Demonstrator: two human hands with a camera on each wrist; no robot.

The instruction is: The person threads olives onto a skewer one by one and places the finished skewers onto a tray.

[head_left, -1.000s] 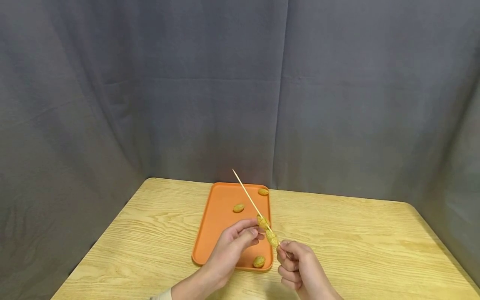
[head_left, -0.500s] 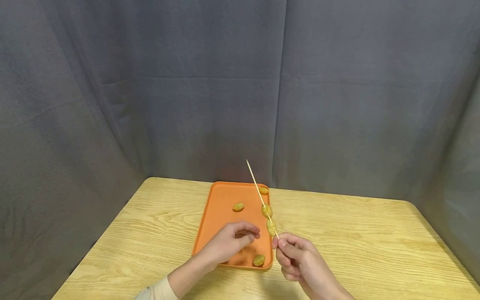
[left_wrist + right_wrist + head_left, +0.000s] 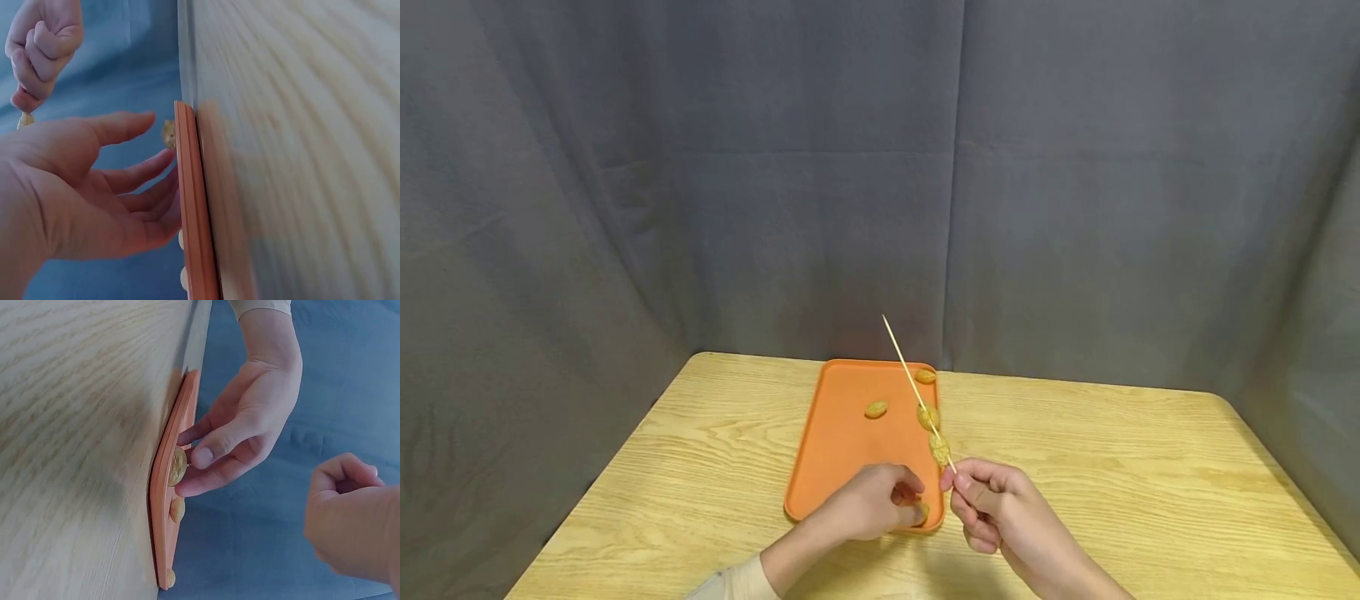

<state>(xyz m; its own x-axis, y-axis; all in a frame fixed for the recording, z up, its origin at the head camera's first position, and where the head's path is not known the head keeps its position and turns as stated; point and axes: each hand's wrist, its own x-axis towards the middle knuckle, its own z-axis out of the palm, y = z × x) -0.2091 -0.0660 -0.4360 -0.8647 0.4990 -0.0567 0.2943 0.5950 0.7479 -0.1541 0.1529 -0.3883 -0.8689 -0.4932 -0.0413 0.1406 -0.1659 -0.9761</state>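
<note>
My right hand [image 3: 1003, 508] pinches the lower end of a thin wooden skewer [image 3: 901, 357] between thumb and fingers. Two oval, wrinkled yellow-brown pieces are threaded on it, an upper one [image 3: 928, 417] and a lower one [image 3: 939, 450] close to the fingertips. Low over the near right corner of the orange tray [image 3: 831, 454], my left hand [image 3: 868, 502] has its thumb and fingers spread about a similar loose piece [image 3: 178, 467]. A gap shows between thumb and forefinger in the left wrist view; the head view partly hides that piece behind the thumb.
Another oval piece [image 3: 876, 409] lies toward the middle of the tray, and one more [image 3: 925, 377] sits at its far right corner. The tray rests on a wooden table [image 3: 1097, 467], with a grey curtain [image 3: 820, 183] behind and at both sides.
My left hand has left the threaded pieces and come down toward the near loose piece. My right hand has raised the skewer slightly and still grips its lower end.
</note>
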